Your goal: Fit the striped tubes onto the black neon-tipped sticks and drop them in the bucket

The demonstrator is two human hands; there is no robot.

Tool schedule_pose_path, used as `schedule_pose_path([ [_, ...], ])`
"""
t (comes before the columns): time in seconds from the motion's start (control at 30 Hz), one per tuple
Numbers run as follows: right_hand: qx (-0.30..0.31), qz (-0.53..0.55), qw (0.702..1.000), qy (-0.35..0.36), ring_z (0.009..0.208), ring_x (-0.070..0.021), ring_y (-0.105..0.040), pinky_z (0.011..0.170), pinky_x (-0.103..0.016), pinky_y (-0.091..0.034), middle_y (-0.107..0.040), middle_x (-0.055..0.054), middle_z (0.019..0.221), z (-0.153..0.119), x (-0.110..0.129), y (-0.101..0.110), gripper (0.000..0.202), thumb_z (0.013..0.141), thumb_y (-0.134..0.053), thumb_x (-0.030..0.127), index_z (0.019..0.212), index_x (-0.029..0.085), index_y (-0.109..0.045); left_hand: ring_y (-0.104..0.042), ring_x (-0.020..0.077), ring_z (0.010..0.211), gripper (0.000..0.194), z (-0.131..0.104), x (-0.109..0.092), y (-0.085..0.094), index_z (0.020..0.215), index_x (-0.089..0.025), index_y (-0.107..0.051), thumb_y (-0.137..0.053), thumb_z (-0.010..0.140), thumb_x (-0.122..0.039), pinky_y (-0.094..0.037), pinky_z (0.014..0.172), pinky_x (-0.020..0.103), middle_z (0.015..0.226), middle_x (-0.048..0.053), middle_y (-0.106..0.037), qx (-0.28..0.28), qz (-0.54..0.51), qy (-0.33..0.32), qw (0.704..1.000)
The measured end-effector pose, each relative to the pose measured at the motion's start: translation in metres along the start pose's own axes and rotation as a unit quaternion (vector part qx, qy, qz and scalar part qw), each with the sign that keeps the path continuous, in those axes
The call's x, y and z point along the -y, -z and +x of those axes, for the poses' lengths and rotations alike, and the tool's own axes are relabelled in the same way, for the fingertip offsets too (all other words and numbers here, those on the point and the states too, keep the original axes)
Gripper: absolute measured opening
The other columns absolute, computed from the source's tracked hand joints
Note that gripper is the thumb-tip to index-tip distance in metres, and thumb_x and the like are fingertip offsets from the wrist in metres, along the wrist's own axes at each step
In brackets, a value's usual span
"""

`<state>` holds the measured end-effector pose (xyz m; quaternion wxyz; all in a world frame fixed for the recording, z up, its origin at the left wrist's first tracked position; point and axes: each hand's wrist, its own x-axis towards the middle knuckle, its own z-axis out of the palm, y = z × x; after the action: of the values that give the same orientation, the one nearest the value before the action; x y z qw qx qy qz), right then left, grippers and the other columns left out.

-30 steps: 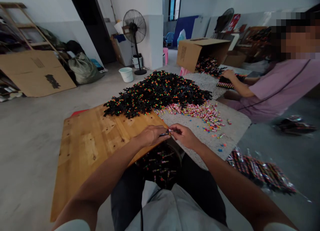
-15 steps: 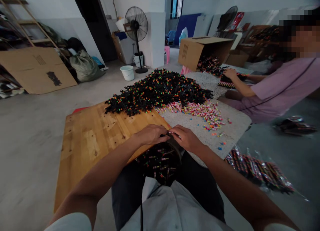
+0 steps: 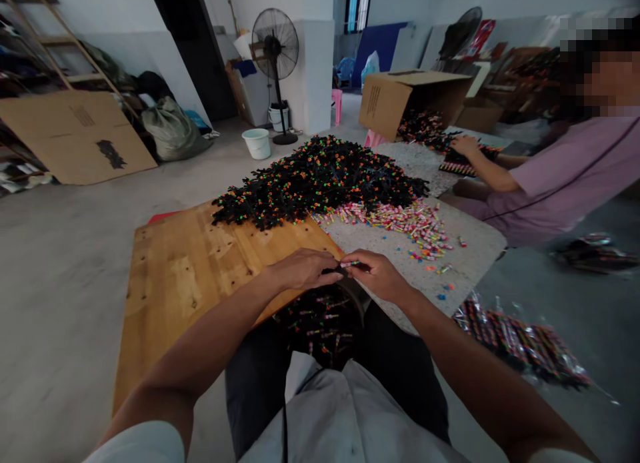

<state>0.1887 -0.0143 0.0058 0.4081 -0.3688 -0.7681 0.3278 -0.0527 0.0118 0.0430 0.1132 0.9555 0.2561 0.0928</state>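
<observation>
My left hand (image 3: 303, 269) and my right hand (image 3: 379, 273) meet at the near edge of the work surface. The left pinches a thin black stick (image 3: 330, 271). The right pinches a small pink cap piece (image 3: 349, 264) at that stick's end. Below my hands, on my lap, sits a dark container (image 3: 323, 323) holding several finished black sticks with coloured tips. Farther out lies a big heap of black sticks with orange and green tips (image 3: 320, 179), and beside it a spread of small pink and coloured caps (image 3: 400, 219).
A wooden board (image 3: 185, 276) and a speckled slab (image 3: 465, 249) form the low work surface. A person in a purple shirt (image 3: 565, 176) works at the right by a tipped cardboard box (image 3: 400, 99). Bagged sticks (image 3: 520, 346) lie on the floor right. Fan (image 3: 275, 56) and bucket (image 3: 257, 143) stand behind.
My hands stay together at the board's edge; the right hand has shifted slightly right, and the pink cap piece now shows between its fingers. The view has drifted a little.
</observation>
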Motion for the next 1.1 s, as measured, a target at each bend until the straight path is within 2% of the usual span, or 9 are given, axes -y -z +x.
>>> schedule_pose_path([
  [0.13,0.014,-0.025,0.998,0.049,0.089,-0.0185,-0.074,0.083,-0.030,-0.059,-0.079,-0.006,0.100,-0.003,0.007,0.006,0.018,0.095,-0.065,0.026,0.104,0.025,-0.080,-0.070,0.0185,0.088,0.039,-0.001,-0.003,0.000,0.100,-0.021,-0.070,-0.045,0.108,-0.050,-0.048,0.076,0.027,0.092,0.005,-0.072,0.000,-0.025,-0.011,1.000],
  [0.2,0.006,-0.023,0.999,0.049,0.090,-0.0189,-0.074,0.083,-0.030,-0.059,-0.079,-0.006,0.100,-0.006,0.008,0.006,0.018,0.096,-0.065,0.028,0.104,0.025,-0.080,-0.070,0.0176,0.086,0.038,0.000,-0.004,-0.001,0.099,-0.021,-0.070,-0.046,0.108,-0.049,-0.048,0.076,0.026,0.091,0.004,-0.072,-0.001,-0.044,-0.012,0.999],
  [0.27,-0.006,0.002,1.000,0.015,0.087,-0.0187,-0.073,0.080,-0.030,-0.059,-0.079,-0.006,0.099,-0.008,0.009,0.004,0.018,0.096,-0.065,0.032,0.104,0.024,-0.080,-0.070,0.0175,0.087,0.035,0.002,-0.004,-0.002,0.102,-0.020,-0.070,-0.048,0.108,-0.047,-0.048,0.076,0.026,0.094,0.005,-0.072,-0.007,-0.063,-0.006,0.998],
  [0.4,-0.011,0.068,0.994,-0.084,0.078,-0.0177,-0.073,0.076,-0.030,-0.060,-0.078,-0.004,0.090,-0.012,0.008,-0.003,0.024,0.096,-0.065,0.042,0.103,0.022,-0.077,-0.070,0.0166,0.090,0.030,0.006,-0.002,-0.008,0.112,-0.021,-0.071,-0.052,0.106,-0.044,-0.049,0.078,0.025,0.100,0.004,-0.074,-0.055,-0.111,0.030,0.992],
  [0.5,-0.048,0.114,0.984,-0.130,0.075,-0.0184,-0.073,0.075,-0.032,-0.060,-0.076,-0.003,0.083,-0.012,0.006,-0.006,0.031,0.093,-0.068,0.047,0.108,0.021,-0.074,-0.070,0.0167,0.092,0.030,0.006,-0.001,-0.011,0.112,-0.022,-0.072,-0.054,0.106,-0.045,-0.050,0.081,0.026,0.103,0.005,-0.075,-0.094,-0.125,0.024,0.987],
  [0.6,-0.090,0.138,0.974,-0.156,0.075,-0.0195,-0.074,0.076,-0.034,-0.060,-0.076,-0.003,0.082,-0.010,0.003,-0.007,0.039,0.090,-0.072,0.050,0.114,0.019,-0.073,-0.070,0.0175,0.095,0.031,0.006,-0.001,-0.012,0.112,-0.022,-0.074,-0.054,0.106,-0.044,-0.051,0.084,0.027,0.106,0.007,-0.075,-0.119,-0.099,0.014,0.988],
  [0.77,-0.102,0.138,0.971,-0.168,0.077,-0.0214,-0.075,0.080,-0.036,-0.060,-0.077,-0.004,0.083,-0.010,-0.001,-0.010,0.040,0.087,-0.073,0.051,0.112,0.019,-0.075,-0.068,0.0192,0.100,0.032,0.009,-0.005,-0.009,0.111,-0.022,-0.074,-0.050,0.108,-0.043,-0.050,0.089,0.030,0.109,0.008,-0.074,-0.120,-0.029,0.001,0.992],
  [0.97,-0.114,0.102,0.978,-0.144,0.083,-0.0210,-0.075,0.082,-0.036,-0.061,-0.078,-0.005,0.091,-0.011,0.001,-0.012,0.032,0.091,-0.069,0.046,0.110,0.021,-0.075,-0.064,0.0206,0.096,0.038,0.011,-0.012,-0.005,0.112,-0.020,-0.072,-0.043,0.110,-0.044,-0.048,0.085,0.032,0.107,0.009,-0.072,-0.100,0.054,0.001,0.993],
  [1.1,-0.124,0.036,0.987,-0.098,0.094,-0.0216,-0.073,0.087,-0.036,-0.060,-0.077,-0.006,0.102,-0.013,0.000,-0.012,0.025,0.094,-0.065,0.040,0.109,0.023,-0.075,-0.063,0.0211,0.096,0.041,0.011,-0.014,-0.004,0.114,-0.019,-0.071,-0.041,0.110,-0.046,-0.048,0.083,0.032,0.106,0.009,-0.071,-0.086,0.073,0.009,0.994],
])
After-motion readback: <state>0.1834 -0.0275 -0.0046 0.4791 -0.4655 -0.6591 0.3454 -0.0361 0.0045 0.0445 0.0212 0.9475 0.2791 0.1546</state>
